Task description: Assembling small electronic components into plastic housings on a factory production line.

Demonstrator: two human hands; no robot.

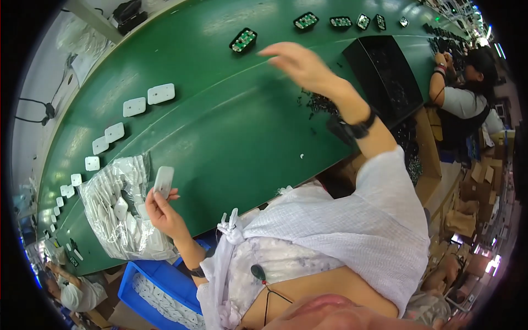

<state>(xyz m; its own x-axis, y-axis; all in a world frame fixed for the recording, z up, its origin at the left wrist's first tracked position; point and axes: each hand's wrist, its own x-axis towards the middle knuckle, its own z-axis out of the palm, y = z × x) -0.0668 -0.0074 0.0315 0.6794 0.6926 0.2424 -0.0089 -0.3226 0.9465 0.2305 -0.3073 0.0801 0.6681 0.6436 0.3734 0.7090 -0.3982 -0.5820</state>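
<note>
Fingers [159, 193] of our left hand [162, 212] pinched a smooth white plastic cover plate [164, 180], its long axis upright, just beside the crinkled clear bag of plates [118, 212] on the green worktop [231, 126]. Our right hand [300, 63], fingers spread and empty, hovered well apart, nearer the green circuit board [243, 40].

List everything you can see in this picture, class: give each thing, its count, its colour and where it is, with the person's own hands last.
Conveyor belt: one, green, across the middle.
White covers: about ten, in a row along the belt's left side.
Black trays with green boards: about five, far edge.
Clear bag of white covers: one, near left edge.
Large black tray: one, right.
Blue crate: one, below the belt.
Co-worker: one, far right.
Left hand: holds a white cover.
Right hand: empty, raised over the belt.
</note>
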